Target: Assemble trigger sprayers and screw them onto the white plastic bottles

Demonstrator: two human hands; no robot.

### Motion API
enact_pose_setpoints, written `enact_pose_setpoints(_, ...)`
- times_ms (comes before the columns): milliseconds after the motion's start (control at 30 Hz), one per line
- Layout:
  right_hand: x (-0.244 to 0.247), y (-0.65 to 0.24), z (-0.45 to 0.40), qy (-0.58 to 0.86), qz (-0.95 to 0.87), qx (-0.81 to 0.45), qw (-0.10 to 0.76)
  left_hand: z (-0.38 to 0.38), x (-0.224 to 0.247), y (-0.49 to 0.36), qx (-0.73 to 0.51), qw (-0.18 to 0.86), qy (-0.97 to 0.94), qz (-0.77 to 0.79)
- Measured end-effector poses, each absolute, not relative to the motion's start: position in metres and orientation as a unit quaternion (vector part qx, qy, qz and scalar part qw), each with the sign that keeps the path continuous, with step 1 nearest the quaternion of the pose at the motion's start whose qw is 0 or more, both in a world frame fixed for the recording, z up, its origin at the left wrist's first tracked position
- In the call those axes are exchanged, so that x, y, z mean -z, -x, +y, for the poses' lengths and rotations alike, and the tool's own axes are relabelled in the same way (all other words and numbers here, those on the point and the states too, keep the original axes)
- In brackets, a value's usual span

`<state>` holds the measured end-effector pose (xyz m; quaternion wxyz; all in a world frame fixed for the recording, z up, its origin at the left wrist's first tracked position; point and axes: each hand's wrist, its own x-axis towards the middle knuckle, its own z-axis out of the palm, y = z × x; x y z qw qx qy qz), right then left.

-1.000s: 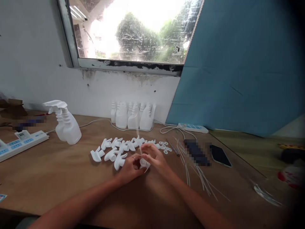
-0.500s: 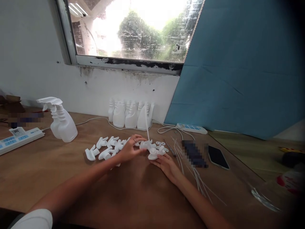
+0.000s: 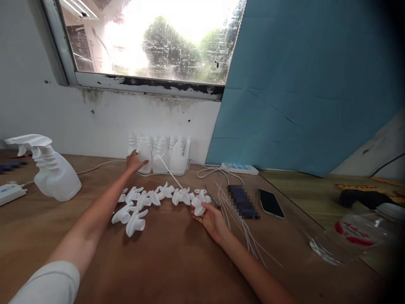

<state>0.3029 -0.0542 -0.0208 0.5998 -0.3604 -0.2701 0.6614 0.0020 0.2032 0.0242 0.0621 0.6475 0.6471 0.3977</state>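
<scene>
My left hand (image 3: 136, 163) reaches to the back of the table, thumb and fingers apart around the front of the leftmost white spray bottles (image 3: 144, 151). Whether it presses on one is unclear. In my right hand (image 3: 212, 219) is a white trigger sprayer head (image 3: 198, 204), pinched between thumb and fingers just above the tabletop. Left of it, several loose sprayer heads (image 3: 135, 222) lie in a cluster. A thin white dip tube (image 3: 170, 171) slants up and leftward from one head near my right hand.
On the left stand bottles, one with a fitted sprayer (image 3: 57, 173). Thin white tubes (image 3: 249, 236), a phone (image 3: 271, 203) and a pixelated dark object (image 3: 243, 202) lie at right. A power strip (image 3: 239, 169) is behind; a clear jar (image 3: 354, 232) stands far right.
My left hand has left the sprayer heads and moved back and left to the bottles. The upright tube now leans left. My right hand keeps its sprayer head; the view has shifted right.
</scene>
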Motion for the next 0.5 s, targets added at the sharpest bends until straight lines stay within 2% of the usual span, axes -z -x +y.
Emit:
enact_pose_setpoints(167,0.02,-0.303,-0.053,0.369,-0.275,-0.652,0.603,0.181,-0.015,0.01,-0.416,-0.017,-0.669,0.616)
enact_pose_setpoints(300,0.012,-0.309,-0.054,0.362,-0.294,-0.608,0.642,0.139,-0.025,0.02,-0.467,-0.06,-0.677,0.565)
enact_pose_setpoints(500,0.0,-0.315,-0.057,0.348,-0.351,-0.542,0.679,0.075,-0.036,0.033,-0.474,-0.18,-0.66,0.555)
